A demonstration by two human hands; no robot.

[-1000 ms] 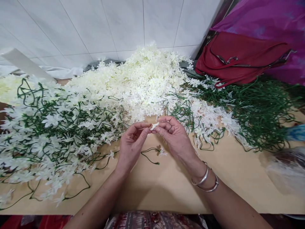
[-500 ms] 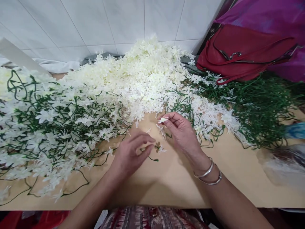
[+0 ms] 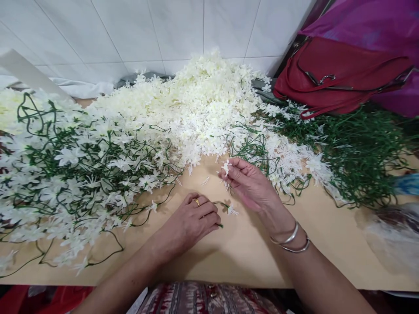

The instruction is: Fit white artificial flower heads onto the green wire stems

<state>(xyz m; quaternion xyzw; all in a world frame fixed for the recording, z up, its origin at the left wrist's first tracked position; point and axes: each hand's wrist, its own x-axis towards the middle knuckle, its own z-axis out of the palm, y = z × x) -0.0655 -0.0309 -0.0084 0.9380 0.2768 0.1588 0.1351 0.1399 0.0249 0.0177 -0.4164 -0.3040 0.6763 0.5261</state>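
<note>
My right hand (image 3: 250, 183), with two silver bangles at its wrist, pinches a small white artificial flower (image 3: 225, 167) between thumb and fingertips, just above the table. Low over the tabletop my left hand (image 3: 196, 218) is closed, its fingers curled down on a thin green plastic stem (image 3: 221, 203). The stem's end shows beside the fingertips, and a white tuft (image 3: 232, 210) sits on its far side. What lies under the left fingers is hidden. A few loose white stamens (image 3: 205, 180) are on the table between the hands.
A heap of loose white petals (image 3: 209, 96) rises against the tiled wall. Stemmed white flowers (image 3: 81, 174) spread on the left. Bare green stems (image 3: 363, 157) pile up at right, below a red handbag (image 3: 340, 78). A clear plastic bag (image 3: 393, 235) lies at the right edge.
My left hand has come down onto the green stem and its fingers have closed. The right hand still pinches the white flower, now turned more upright. The view has shifted slightly.
</note>
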